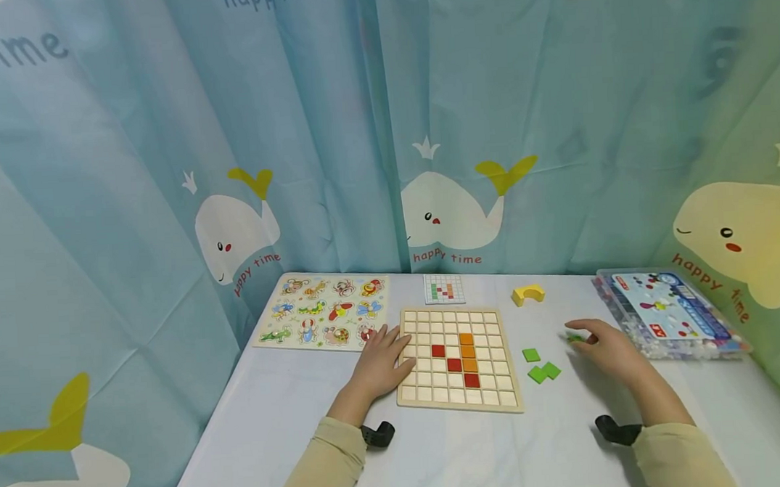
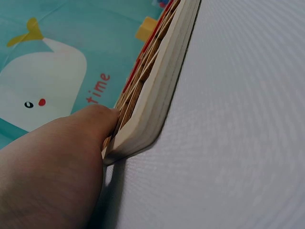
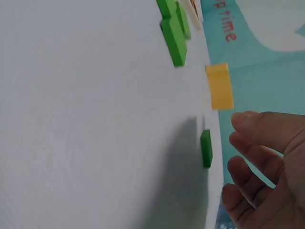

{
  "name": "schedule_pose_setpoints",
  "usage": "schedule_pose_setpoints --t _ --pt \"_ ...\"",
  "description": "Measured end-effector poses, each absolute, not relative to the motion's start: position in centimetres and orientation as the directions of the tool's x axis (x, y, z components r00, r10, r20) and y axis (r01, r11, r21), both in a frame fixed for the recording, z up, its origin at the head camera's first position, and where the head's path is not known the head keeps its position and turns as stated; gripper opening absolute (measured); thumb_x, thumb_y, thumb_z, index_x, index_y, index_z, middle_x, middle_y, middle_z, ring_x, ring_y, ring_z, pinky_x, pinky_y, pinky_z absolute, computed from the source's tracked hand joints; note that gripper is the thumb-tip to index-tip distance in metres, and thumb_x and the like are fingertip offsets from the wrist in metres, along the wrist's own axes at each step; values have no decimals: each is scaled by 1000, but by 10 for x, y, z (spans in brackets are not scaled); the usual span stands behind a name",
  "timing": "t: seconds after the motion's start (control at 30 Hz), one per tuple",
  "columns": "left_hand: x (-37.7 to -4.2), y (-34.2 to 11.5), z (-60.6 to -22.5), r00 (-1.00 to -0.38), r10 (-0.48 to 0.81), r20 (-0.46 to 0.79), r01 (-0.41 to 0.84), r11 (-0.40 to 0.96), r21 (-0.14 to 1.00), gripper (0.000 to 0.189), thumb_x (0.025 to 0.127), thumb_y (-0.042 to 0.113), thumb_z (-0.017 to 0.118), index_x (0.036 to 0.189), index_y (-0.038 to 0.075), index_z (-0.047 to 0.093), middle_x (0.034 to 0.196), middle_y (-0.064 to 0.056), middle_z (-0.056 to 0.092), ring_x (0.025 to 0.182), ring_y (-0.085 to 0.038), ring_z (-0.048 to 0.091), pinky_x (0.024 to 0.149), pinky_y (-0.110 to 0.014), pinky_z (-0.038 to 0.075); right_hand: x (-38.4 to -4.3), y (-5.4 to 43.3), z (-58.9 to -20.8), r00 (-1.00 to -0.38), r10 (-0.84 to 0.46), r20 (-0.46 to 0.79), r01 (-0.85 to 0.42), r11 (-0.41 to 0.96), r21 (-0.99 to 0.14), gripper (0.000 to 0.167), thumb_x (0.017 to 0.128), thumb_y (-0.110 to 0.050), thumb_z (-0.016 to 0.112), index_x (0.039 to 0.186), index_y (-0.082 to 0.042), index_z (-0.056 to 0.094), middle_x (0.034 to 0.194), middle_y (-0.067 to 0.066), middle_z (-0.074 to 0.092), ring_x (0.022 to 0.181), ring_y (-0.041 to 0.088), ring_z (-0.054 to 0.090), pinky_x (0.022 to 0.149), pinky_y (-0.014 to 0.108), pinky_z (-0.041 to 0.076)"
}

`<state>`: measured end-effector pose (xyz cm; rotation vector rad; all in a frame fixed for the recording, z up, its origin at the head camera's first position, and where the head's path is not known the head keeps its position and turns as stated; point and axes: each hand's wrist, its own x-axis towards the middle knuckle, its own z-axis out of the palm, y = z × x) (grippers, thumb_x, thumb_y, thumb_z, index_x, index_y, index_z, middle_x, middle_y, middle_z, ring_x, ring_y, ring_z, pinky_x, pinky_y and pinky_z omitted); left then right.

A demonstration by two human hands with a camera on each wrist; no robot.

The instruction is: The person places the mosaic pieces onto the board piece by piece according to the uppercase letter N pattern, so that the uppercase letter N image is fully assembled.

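A wooden grid board (image 1: 426, 396) lies on the table with red tiles (image 1: 455, 365) and orange tiles (image 1: 467, 352) in some of its squares. My left hand (image 1: 377, 364) rests on the board's left edge, fingers extended; the left wrist view shows the thumb (image 2: 97, 119) against the rim. Over on the right, my right hand (image 1: 607, 350) hovers by a lone green tile (image 3: 206, 149), its fingers loosely bent and apart from it. Between board and right hand lie three more green tiles (image 1: 531, 355), two of them touching.
A small pattern card (image 1: 444, 289) lies behind the board. Left of it is an insect picture board (image 1: 321, 310). A yellow arch block (image 1: 528, 294) stands at the back, and a clear plastic box (image 1: 670, 312) with a printed lid sits at right. A whale-print curtain (image 1: 333, 130) hangs behind.
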<state>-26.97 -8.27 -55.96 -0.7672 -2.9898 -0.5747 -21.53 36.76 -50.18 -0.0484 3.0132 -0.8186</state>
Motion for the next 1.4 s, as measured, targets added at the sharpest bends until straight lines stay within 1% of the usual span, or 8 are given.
schedule_pose_setpoints --t 0.1,0.23,0.3,0.5,0.6,0.87,1.17,1.4 --pt "-270 -83 -561 -881 465 93 466 813 348 59 99 53 46 150 23 45 161 -3 34 153 -30 19 126 -48 15 -214 375 -504 -998 -20 -52 10 852 -523 45 96 -18 61 138 -4 54 130 28 54 92 28 55 68 33 47" --pt "-270 -82 -561 -880 465 98 468 812 348 58 100 52 46 149 22 45 161 -3 34 153 -31 20 126 -48 15 -212 381 -508 -997 -13 -81 32 846 -532 45 96 -17 60 138 -4 53 137 31 50 105 40 57 78 50 53" --pt "-270 -82 -561 -880 465 98 468 812 349 58 99 52 47 149 22 46 161 -3 34 153 -31 20 126 -48 15 -212 383 -511 -997 -16 -80 29 843 -537 45 95 -17 61 138 -4 53 139 32 48 110 45 55 83 58 51" --pt "-271 -82 -562 -879 466 99 470 814 342 58 99 52 47 149 22 46 161 -4 35 153 -31 21 126 -49 15 -215 384 -520 -995 10 -99 63 832 -551 48 95 -18 62 139 -4 52 142 34 44 122 54 46 92 68 44" --pt "-271 -83 -561 -877 467 109 474 809 347 58 99 51 48 149 21 47 160 -4 36 152 -32 22 126 -49 16 -216 383 -521 -996 16 -85 61 831 -554 46 94 -16 63 138 -3 53 140 35 45 124 55 44 94 69 42" --pt "-270 -83 -560 -878 466 110 473 809 348 58 100 52 47 149 21 46 160 -4 35 152 -31 21 126 -48 15 -217 380 -520 -999 3 -36 22 838 -545 40 93 -12 63 131 0 59 131 33 51 116 51 51 91 65 45" --pt "-271 -83 -562 -882 460 102 465 814 349 58 99 53 46 150 23 45 161 -3 34 153 -30 19 126 -48 14 -220 384 -525 -1000 -15 -15 -4 847 -531 37 93 -14 63 127 0 62 126 30 55 111 46 54 87 61 47" --pt "-272 -82 -563 -884 457 97 460 817 349 58 99 53 46 150 24 45 161 -2 34 153 -29 19 126 -48 14 -220 384 -527 -1000 0 -23 12 852 -523 35 94 -15 62 125 -1 63 125 30 56 110 45 55 86 60 48"
